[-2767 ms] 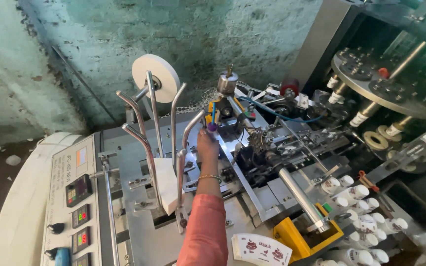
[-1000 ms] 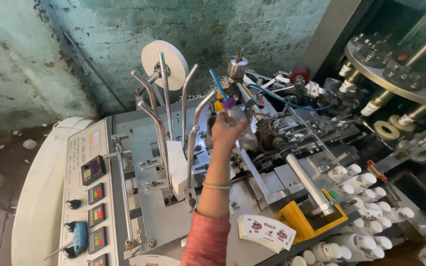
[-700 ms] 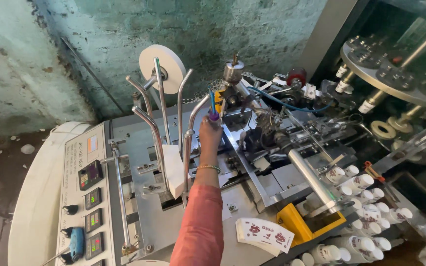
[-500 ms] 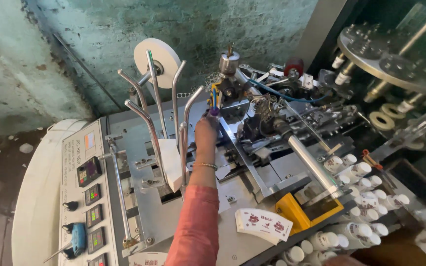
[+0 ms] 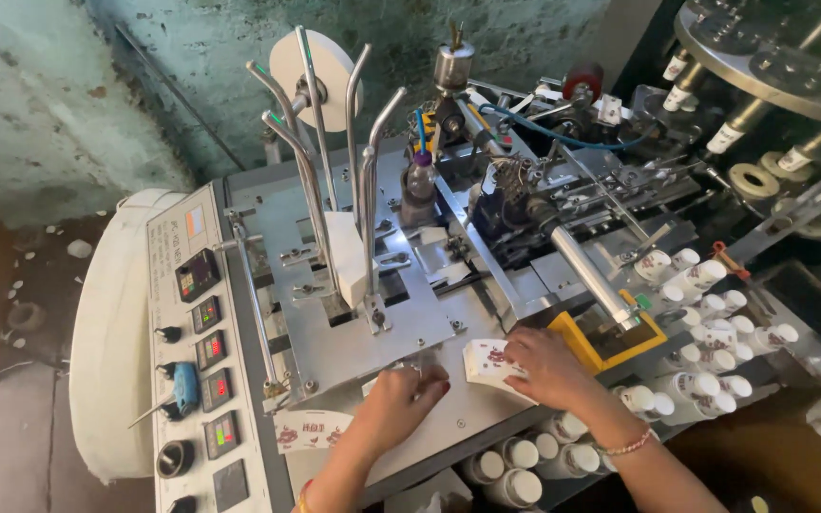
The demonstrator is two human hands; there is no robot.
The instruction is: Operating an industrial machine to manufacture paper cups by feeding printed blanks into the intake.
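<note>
Gripping a stack of printed paper blanks (image 5: 488,364), the right hand (image 5: 545,366) works at a cup machine (image 5: 353,332).
Its fingers close over the stack's near edge; the left hand (image 5: 401,404), fingers curled together, rests on the metal bed beside it, finished cups (image 5: 705,332) beyond the right fingers.

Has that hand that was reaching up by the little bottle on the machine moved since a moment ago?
Yes. The right hand has drawn back from the small bottle toward the person, and now rests on the stack of printed paper blanks beside the yellow bracket.
</note>
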